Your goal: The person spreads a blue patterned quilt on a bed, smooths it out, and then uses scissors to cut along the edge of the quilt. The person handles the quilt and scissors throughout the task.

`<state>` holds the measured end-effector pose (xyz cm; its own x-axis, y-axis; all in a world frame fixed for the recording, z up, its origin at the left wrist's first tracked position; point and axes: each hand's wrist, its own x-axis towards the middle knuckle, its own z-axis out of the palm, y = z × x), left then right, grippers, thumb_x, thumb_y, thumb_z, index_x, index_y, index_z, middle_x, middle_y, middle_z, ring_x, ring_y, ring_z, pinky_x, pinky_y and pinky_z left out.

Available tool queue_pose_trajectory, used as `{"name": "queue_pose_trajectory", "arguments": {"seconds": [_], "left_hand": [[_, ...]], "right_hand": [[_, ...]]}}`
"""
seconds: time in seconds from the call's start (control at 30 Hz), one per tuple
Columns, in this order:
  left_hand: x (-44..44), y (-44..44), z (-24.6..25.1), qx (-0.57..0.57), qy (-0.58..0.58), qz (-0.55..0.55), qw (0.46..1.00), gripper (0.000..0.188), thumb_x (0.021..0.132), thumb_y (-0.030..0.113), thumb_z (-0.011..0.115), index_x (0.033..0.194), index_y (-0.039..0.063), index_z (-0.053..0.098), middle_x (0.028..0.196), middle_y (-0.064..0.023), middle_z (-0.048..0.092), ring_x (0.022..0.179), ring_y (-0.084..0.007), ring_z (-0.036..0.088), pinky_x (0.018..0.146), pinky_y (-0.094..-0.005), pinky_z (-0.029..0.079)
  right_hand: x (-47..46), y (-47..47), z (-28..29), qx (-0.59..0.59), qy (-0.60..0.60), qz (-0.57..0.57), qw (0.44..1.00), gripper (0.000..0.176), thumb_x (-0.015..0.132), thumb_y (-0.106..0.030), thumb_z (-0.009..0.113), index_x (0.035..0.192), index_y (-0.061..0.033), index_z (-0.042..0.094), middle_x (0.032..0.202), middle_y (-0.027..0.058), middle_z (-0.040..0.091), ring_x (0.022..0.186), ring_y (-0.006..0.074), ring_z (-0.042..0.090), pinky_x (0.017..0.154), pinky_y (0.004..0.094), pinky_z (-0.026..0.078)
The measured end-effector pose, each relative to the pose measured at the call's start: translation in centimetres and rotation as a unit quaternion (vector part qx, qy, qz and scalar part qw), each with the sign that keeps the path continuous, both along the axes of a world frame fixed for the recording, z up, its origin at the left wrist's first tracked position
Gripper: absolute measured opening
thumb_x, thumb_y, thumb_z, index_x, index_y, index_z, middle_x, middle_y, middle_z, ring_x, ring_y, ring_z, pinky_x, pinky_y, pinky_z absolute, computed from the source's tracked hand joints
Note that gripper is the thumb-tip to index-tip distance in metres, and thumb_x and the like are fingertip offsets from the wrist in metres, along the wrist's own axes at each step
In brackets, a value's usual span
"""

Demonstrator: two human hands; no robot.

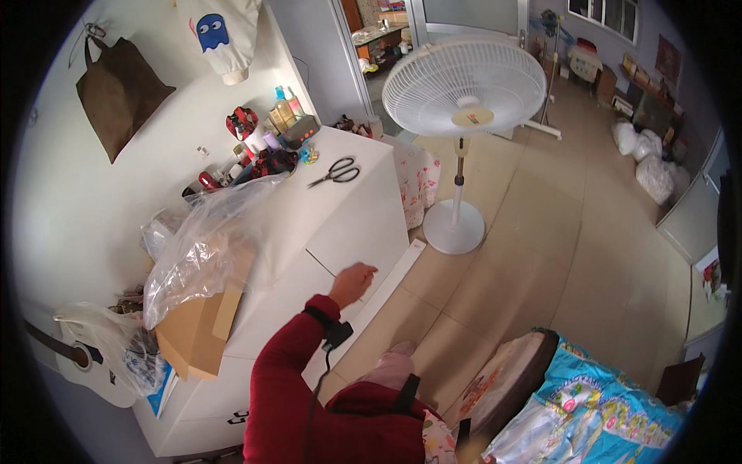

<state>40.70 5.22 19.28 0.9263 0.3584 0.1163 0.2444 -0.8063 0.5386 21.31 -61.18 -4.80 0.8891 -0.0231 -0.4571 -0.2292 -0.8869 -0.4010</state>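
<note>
My left hand point(352, 284) hangs in the air before the front of a white cabinet point(353, 223), its fingers loosely curled, with no object visible in it. A red sleeve and a black strap with a small device and cable are on that arm. Black-handled scissors point(337, 173) lie on the cabinet top, beyond the hand. Clear plastic point(191, 261) is draped over an open cardboard box point(194, 336) on the same cabinet. At the bottom edge my right hand point(476, 451) is blurred and mostly cut off, near a blue patterned cloth point(585, 400); its grip cannot be made out.
A white pedestal fan point(464, 110) stands on the tiled floor beyond the cabinet. Bottles point(283, 113) and small items crowd the cabinet's wall side. A brown bag point(119, 95) hangs on the wall. White plastic bags point(655, 174) and a guitar point(95, 371) are at opposite sides.
</note>
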Motion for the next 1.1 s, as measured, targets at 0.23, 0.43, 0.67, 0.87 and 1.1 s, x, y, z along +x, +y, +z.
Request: {"name": "queue_pose_trajectory", "arguments": {"seconds": [0.23, 0.43, 0.67, 0.87, 1.1], "left_hand": [[10.2, 12.6, 4.8, 0.123, -0.181, 0.043, 0.975, 0.020, 0.079, 0.009, 0.053, 0.096, 0.008, 0.063, 0.095, -0.0101, 0.061, 0.089, -0.0293, 0.057, 0.077, -0.0361, 0.047], [16.5, 20.2, 4.7, 0.212, -0.041, 0.137, 0.967, 0.033, 0.075, 0.008, 0.054, 0.108, 0.009, 0.056, 0.112, -0.0075, 0.056, 0.102, -0.0292, 0.053, 0.083, -0.0411, 0.045], [17.5, 22.4, 4.0, 0.266, 0.018, 0.097, 0.959, 0.022, 0.076, 0.011, 0.051, 0.097, 0.008, 0.057, 0.096, -0.0103, 0.056, 0.093, -0.0292, 0.054, 0.075, -0.0426, 0.045], [17.2, 21.9, 6.7, 0.241, 0.026, 0.042, 0.969, 0.028, 0.064, 0.016, 0.062, 0.091, 0.009, 0.058, 0.088, -0.0134, 0.055, 0.085, -0.0335, 0.052, 0.071, -0.0454, 0.043], [15.5, 10.5, 8.8, 0.089, -0.087, -0.332, 0.935, 0.031, 0.057, 0.002, 0.061, 0.087, 0.009, 0.059, 0.093, -0.0088, 0.056, 0.089, -0.0284, 0.053, 0.076, -0.0384, 0.045]], "right_hand": [[10.1, 6.3, 7.7, 0.034, 0.018, -0.203, 0.978, 0.040, 0.080, -0.040, 0.058, 0.090, -0.0017, 0.063, 0.090, 0.0147, 0.065, 0.090, 0.0217, 0.062, 0.076, 0.0354, 0.050], [19.8, 14.3, 16.1, 0.093, -0.042, -0.241, 0.965, 0.039, 0.080, -0.037, 0.059, 0.092, 0.0003, 0.062, 0.089, 0.0147, 0.065, 0.087, 0.0215, 0.062, 0.074, 0.0337, 0.050], [19.7, 18.3, 15.8, 0.086, -0.002, -0.253, 0.964, 0.039, 0.079, -0.034, 0.060, 0.094, 0.0026, 0.061, 0.087, 0.0147, 0.065, 0.084, 0.0213, 0.062, 0.072, 0.0317, 0.050], [12.8, 21.0, 12.1, 0.039, 0.153, -0.282, 0.947, 0.039, 0.078, -0.031, 0.061, 0.095, 0.0046, 0.060, 0.086, 0.0147, 0.064, 0.081, 0.0211, 0.062, 0.070, 0.0300, 0.050], [17.2, 29.6, 17.4, 0.333, 0.152, -0.360, 0.859, 0.032, 0.084, -0.023, 0.058, 0.098, 0.0063, 0.060, 0.082, 0.0106, 0.065, 0.072, 0.0145, 0.063, 0.064, 0.0232, 0.050]]}}
